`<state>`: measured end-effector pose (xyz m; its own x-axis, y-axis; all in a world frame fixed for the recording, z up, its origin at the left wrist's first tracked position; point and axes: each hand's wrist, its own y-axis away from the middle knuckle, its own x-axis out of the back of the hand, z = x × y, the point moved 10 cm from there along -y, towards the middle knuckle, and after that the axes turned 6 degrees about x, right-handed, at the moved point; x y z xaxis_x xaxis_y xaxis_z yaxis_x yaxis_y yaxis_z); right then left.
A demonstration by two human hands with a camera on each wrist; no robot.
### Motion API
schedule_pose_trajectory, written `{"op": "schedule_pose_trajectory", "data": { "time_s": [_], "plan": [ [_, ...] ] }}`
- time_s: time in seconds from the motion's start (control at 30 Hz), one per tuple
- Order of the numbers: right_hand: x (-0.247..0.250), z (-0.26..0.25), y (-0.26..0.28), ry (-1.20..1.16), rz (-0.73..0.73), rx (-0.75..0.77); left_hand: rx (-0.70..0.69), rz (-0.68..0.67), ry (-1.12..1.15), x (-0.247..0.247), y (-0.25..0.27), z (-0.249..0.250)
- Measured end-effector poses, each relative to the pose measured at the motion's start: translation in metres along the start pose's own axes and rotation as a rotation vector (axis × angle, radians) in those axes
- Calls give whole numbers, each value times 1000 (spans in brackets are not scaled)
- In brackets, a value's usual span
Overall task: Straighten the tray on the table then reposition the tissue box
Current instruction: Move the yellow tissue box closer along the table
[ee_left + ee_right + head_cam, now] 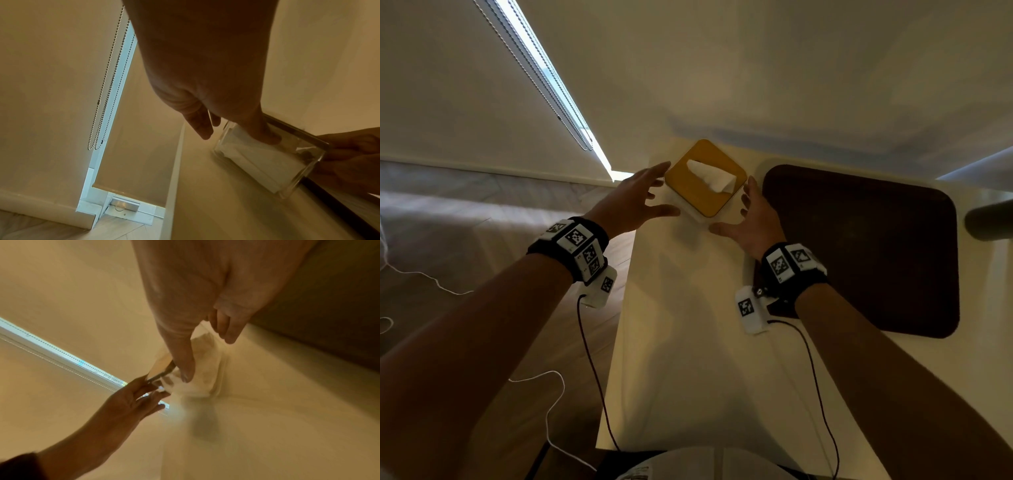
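The tissue box point(685, 171), with clear sides, a yellow lid and a white tissue sticking up, sits turned like a diamond at the far left corner of the cream table point(688, 342). My left hand point(659, 192) is spread at its left corner, thumb against the near-left side point(267, 160). My right hand point(736, 205) is spread at its right corner, thumb lying on the box wall point(205, 378). Neither hand has curled fingers. The dark brown tray point(876, 246) lies flat just right of my right hand, its edges roughly parallel to the table's.
The table's left edge point(626, 291) runs close beside the box, with wooden floor and loose cables below. A window blind with a bead chain point(107, 91) hangs at the far left. A grey rounded object point(989, 222) pokes in at the right edge.
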<state>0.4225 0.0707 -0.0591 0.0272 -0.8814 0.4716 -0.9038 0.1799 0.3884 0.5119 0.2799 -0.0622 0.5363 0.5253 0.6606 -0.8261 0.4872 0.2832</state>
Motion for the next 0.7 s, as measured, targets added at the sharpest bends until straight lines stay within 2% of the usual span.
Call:
{"op": "schedule_pose_trajectory", "data": {
  "time_s": [0.2, 0.33, 0.47, 0.6, 0.7],
  "plan": [
    [-10, -10, 14, -105, 153, 72, -56, -15, -17, 8, -11, 23],
    [-6, -15, 11, -117, 206, 45, 7, -67, -64, 9, -19, 29],
    [-6, -14, 10, -116, 190, 39, 9, -58, -78, 7, -11, 37],
    [4, -17, 2, -157, 115, 69, -14, 36, -11, 11, 2, 37],
    [12, -26, -5, -86, 57, 98, -36, 116, 54, 14, 11, 40]
  ]
}}
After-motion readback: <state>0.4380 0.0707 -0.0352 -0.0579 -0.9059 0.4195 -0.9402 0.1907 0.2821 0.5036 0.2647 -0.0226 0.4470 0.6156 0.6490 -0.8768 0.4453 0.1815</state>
